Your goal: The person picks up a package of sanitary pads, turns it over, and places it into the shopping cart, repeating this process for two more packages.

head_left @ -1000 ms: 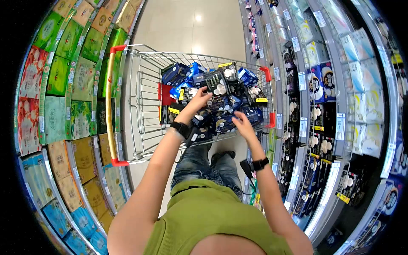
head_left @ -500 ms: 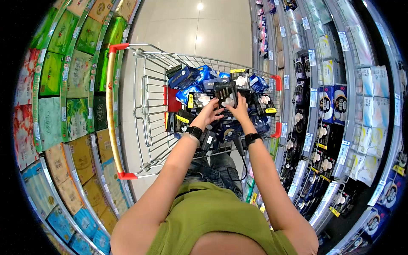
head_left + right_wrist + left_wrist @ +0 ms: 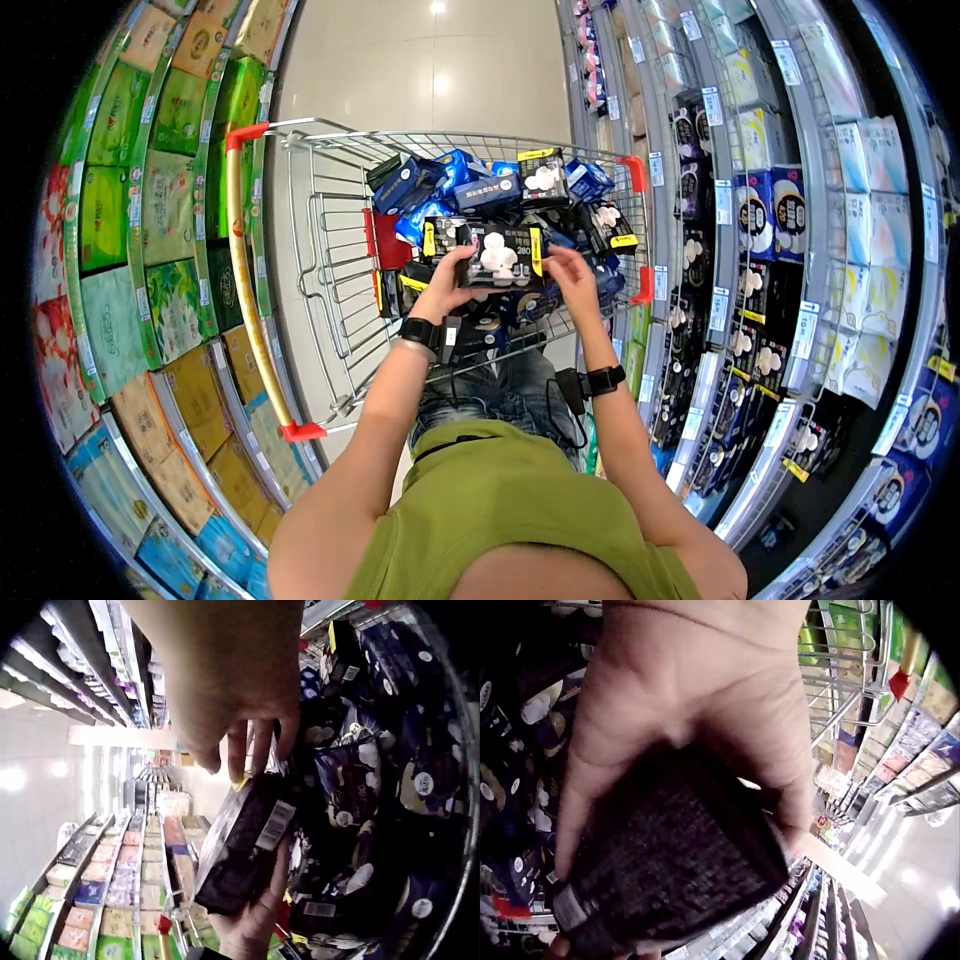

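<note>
A black sanitary pad pack (image 3: 497, 256) with white cotton flowers, the number 280 and a yellow end strip is held face up over the shopping cart. My left hand (image 3: 446, 288) grips its left end, thumb and fingers on opposite sides, as the left wrist view also shows. At the other end is my right hand (image 3: 573, 282), its fingers reaching toward the yellow strip. In the right wrist view the fingertips (image 3: 238, 777) come right up to that end. Beneath lies a heap of blue and black packs (image 3: 490, 193) in the cart.
The wire cart (image 3: 335, 235) stands crosswise in the aisle, its yellow handle (image 3: 252, 290) with red ends to the left. Shelves of tissue packs (image 3: 180, 250) line the left side. On the right, shelves hold more black, blue and white packs (image 3: 770, 215). Tiled floor (image 3: 420, 70) stretches ahead.
The black pack, earlier upright between both hands, has turned to show its printed face and moved slightly left. My left hand now grips it, while the right has shifted to its right end.
</note>
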`<state>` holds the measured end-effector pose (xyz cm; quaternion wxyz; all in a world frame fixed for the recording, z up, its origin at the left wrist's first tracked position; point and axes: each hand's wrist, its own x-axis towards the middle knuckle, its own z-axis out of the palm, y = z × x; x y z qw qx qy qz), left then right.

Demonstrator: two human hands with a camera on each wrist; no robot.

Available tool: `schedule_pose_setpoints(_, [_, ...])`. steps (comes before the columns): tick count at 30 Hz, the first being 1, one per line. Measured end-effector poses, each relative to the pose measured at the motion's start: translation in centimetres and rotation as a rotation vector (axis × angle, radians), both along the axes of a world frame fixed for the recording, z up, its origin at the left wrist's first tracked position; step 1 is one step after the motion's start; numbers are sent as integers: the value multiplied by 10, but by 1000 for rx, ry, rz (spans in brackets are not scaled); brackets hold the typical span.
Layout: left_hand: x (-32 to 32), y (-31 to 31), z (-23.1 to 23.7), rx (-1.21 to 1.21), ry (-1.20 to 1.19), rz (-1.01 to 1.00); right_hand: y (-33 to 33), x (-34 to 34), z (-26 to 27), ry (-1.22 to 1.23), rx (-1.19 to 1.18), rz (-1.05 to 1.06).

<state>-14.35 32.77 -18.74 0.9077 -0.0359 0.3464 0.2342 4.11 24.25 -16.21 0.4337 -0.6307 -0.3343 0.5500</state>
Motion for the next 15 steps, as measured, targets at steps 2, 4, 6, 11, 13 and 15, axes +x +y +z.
schedule_pose_setpoints(2, [-3,1,19,-20,-38,-75,-5,12,-9,110,160,-178])
schedule_pose_setpoints(4, [-4,0,19,5,107,-127,-7,10,27,196,46,-265])
schedule_pose_setpoints(6, [6,-2,26,105,-79,-171,-18,14,28,328,-15,-182])
schedule_pose_setpoints(11, [26,-13,43,201,-262,-283,-53,13,33,622,14,-343])
schedule_pose_setpoints(13, [30,-20,61,219,-308,-279,-66,13,42,590,44,-395])
schedule_pose_setpoints(15, [39,-28,63,223,-394,-331,-84,15,48,555,64,-449])
